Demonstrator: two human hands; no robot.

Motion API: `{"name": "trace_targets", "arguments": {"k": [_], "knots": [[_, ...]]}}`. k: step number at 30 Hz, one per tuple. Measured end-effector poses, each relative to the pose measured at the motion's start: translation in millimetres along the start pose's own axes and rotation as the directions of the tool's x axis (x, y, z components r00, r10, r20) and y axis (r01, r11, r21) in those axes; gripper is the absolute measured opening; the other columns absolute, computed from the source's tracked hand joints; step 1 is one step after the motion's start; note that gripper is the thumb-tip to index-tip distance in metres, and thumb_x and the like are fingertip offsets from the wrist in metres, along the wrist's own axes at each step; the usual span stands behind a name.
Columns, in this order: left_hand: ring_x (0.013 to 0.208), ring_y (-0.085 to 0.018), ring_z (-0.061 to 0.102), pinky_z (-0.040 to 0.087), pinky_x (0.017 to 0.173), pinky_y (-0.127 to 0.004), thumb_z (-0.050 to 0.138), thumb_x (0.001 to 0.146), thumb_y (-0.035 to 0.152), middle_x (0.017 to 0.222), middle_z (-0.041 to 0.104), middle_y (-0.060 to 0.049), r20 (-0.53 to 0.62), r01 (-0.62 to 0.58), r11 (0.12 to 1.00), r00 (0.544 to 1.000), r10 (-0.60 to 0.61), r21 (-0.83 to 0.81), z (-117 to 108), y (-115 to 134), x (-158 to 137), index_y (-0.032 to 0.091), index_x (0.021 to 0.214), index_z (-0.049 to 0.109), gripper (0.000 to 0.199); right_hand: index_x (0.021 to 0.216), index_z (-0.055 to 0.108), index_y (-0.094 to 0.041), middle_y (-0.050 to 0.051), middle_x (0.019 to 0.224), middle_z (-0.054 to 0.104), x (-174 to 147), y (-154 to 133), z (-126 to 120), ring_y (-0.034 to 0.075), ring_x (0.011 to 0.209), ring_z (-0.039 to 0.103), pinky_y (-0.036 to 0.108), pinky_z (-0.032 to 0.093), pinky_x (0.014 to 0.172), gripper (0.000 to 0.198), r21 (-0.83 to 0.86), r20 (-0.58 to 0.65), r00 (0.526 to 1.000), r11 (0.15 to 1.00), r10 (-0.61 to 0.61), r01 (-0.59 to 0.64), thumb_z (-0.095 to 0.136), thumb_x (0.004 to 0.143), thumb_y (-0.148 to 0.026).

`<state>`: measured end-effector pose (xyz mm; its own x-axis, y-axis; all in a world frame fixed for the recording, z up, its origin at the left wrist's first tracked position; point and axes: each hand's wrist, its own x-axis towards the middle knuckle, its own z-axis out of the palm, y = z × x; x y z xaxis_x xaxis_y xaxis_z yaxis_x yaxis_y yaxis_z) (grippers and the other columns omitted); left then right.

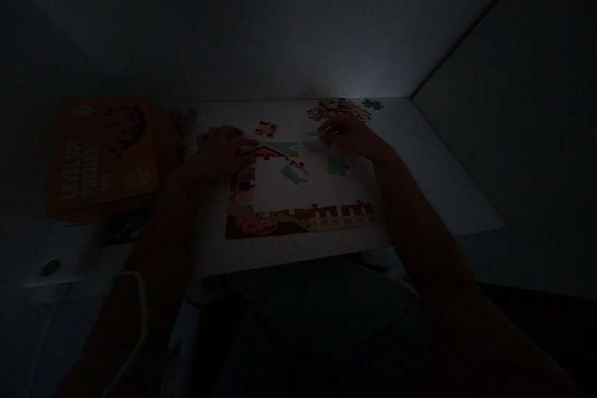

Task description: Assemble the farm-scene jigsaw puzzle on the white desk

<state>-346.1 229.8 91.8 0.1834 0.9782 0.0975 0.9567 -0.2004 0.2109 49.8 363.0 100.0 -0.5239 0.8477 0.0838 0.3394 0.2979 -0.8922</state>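
On the white table lies a partly joined jigsaw puzzle (261, 224), with its left side, bottom row and part of the top edge linked. My left hand (221, 152) rests at its upper left corner, fingers stretched over the red-roof pieces. A pale green puzzle piece (313, 140) is pinched in the fingertips of my right hand (349, 135), just right of the top row's end and apart from it. Inside the frame lies a loose light-blue piece (295, 172). A green piece (337, 166) is below my right hand. Above the top row sits a red patterned piece (266, 129).
A heap of puzzle pieces (342, 108) lies at the table's back, with a dark green piece (372, 104) beside it. An orange puzzle box (105, 158) stands on the left. A white cable (142, 305) hangs at lower left. Walls bound the back and right. The light is very dim.
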Motion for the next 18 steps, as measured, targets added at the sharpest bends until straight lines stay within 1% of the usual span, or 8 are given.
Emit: {"name": "trace_targets", "arguments": {"k": [3,5,7,10,14,18], "knots": [[0.156,-0.046,0.052,0.034,0.132,-0.069,0.068,0.109,0.073,0.168,0.061,-0.015,-0.009,-0.014,1.000,1.000,0.014,-0.002,0.2,-0.4,1.6,0.038,0.153,0.082,0.058,0.104,0.080,-0.028,0.004,0.086,0.080,4.2,0.5,13.4,0.027,0.084,0.077,0.042,0.067,0.077,0.049,-0.075,0.043,0.999,0.997,-0.002,0.006,0.098,0.081,-0.067],[0.155,-0.043,0.053,0.033,0.133,-0.066,0.070,0.107,0.075,0.166,0.063,-0.014,-0.023,-0.024,1.000,0.999,0.024,-0.011,0.8,-0.7,3.3,0.038,0.150,0.083,0.057,0.105,0.081,-0.028,0.005,0.089,0.082,5.5,3.3,19.2,0.027,0.086,0.077,0.042,0.065,0.079,0.046,-0.127,0.070,0.997,0.992,-0.014,0.022,0.094,0.084,-0.067],[0.155,-0.042,0.053,0.033,0.133,-0.065,0.071,0.106,0.075,0.165,0.064,-0.014,-0.039,-0.035,0.999,0.999,0.034,-0.024,1.3,-0.6,4.7,0.037,0.148,0.083,0.057,0.106,0.082,-0.029,0.006,0.096,0.085,5.7,7.0,22.7,0.028,0.091,0.078,0.044,0.066,0.083,0.042,-0.179,0.069,0.997,0.983,-0.040,0.052,0.091,0.088,-0.065],[0.153,-0.043,0.052,0.033,0.132,-0.065,0.070,0.106,0.075,0.165,0.065,-0.014,-0.051,-0.040,0.999,0.998,0.038,-0.031,1.1,1.3,5.0,0.036,0.147,0.083,0.058,0.110,0.084,-0.028,0.008,0.101,0.087,5.2,11.1,23.9,0.030,0.094,0.079,0.047,0.066,0.087,0.039,-0.250,0.056,0.996,0.965,-0.066,0.078,0.088,0.092,-0.063],[0.152,-0.043,0.051,0.034,0.130,-0.064,0.068,0.106,0.078,0.163,0.065,-0.014,-0.038,-0.035,0.999,0.999,0.034,-0.025,0.7,3.4,4.6,0.036,0.147,0.083,0.061,0.114,0.087,-0.028,0.011,0.106,0.087,4.7,11.2,21.0,0.033,0.098,0.079,0.051,0.068,0.092,0.039,-0.332,0.071,0.995,0.939,-0.067,0.087,0.087,0.094,-0.063],[0.150,-0.041,0.052,0.034,0.129,-0.062,0.063,0.109,0.079,0.161,0.066,-0.013,-0.051,-0.063,0.998,0.997,0.062,-0.009,3.0,1.0,5.7,0.035,0.150,0.081,0.063,0.115,0.088,-0.029,0.013,0.114,0.087,6.2,11.1,24.0,0.034,0.100,0.077,0.053,0.068,0.094,0.038,-0.379,0.088,0.992,0.918,-0.088,0.115,0.082,0.098,-0.063]]}}
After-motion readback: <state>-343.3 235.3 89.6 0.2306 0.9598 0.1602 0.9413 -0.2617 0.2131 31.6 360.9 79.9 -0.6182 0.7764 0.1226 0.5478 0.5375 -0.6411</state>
